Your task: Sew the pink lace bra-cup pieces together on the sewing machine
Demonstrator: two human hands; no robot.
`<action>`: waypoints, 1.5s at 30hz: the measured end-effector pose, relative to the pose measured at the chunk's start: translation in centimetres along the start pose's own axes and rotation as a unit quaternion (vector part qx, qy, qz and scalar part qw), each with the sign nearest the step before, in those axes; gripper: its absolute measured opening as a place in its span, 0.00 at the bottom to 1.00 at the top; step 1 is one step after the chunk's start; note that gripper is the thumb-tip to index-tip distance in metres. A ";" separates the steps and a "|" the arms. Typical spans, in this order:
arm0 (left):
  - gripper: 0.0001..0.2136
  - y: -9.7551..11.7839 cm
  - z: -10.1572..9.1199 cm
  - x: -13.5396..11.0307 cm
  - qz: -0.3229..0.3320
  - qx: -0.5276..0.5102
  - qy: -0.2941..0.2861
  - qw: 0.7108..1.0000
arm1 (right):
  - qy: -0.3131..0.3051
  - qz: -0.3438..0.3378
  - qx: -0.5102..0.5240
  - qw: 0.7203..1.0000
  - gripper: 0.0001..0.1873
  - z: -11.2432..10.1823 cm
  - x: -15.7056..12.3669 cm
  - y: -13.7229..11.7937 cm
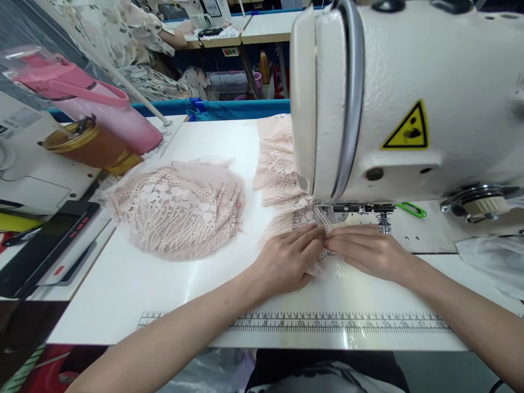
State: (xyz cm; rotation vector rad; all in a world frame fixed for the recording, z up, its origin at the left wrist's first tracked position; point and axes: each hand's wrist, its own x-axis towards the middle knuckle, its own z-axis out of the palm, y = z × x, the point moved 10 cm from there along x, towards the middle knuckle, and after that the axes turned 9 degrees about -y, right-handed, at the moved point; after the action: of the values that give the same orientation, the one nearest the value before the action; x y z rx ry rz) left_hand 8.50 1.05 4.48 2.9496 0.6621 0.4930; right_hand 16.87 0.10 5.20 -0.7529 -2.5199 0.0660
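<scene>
Pale pink lace fabric (276, 158) runs under the head of a white sewing machine (409, 71), beside the needle area. My left hand (289, 259) presses down on the lace just in front of the presser foot, its fingers bent and close together. From the right, my right hand (372, 248) meets it, with fingers together and their tips gripping the lace edge. Both sets of fingertips nearly touch, and they hide the part of the lace between them. A second bunched piece of pink lace (180, 213) lies on the table to the left.
A pink bottle (118, 117) and a brown cup (90, 144) stand at the back left, near a black device (45, 245). A green thread snipper (411, 209) lies right of the needle. A printed ruler (303, 322) follows the front edge. Another person's arm (174, 39) shows behind.
</scene>
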 end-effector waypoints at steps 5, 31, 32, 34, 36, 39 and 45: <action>0.15 0.0 0.1 0.1 -0.002 0.001 0.000 1.000 | 0.007 0.008 0.001 1.000 0.10 -0.6 0.4 0.2; 0.12 0.1 0.4 0.3 0.002 -0.002 0.018 1.000 | -0.027 0.067 -0.088 0.994 0.11 -0.5 0.1 1.7; 0.12 0.0 0.4 0.3 0.002 -0.003 0.017 1.000 | -0.022 0.056 -0.067 0.996 0.12 -0.4 0.2 1.5; 0.11 -0.1 0.3 0.2 0.003 -0.008 0.015 1.000 | -0.010 0.034 -0.031 0.999 0.13 -0.4 0.2 1.1; 0.11 -0.3 0.2 0.0 0.001 -0.012 0.018 1.000 | -0.003 0.026 -0.021 0.999 0.12 -0.2 0.2 0.6; 0.10 -0.8 0.0 -0.1 -0.016 -0.018 0.013 1.000 | -0.010 0.034 -0.042 0.998 0.14 0.5 0.1 0.2; 0.06 -1.7 -0.2 -0.2 -0.045 -0.025 0.008 0.999 | -0.020 0.021 -0.059 0.998 0.14 1.5 0.4 -0.3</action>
State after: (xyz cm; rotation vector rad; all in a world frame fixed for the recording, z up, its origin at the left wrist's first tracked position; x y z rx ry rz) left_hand 7.61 2.53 4.34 2.8570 0.7684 0.5184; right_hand 15.76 0.19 4.15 -0.8579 -2.5639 -0.0536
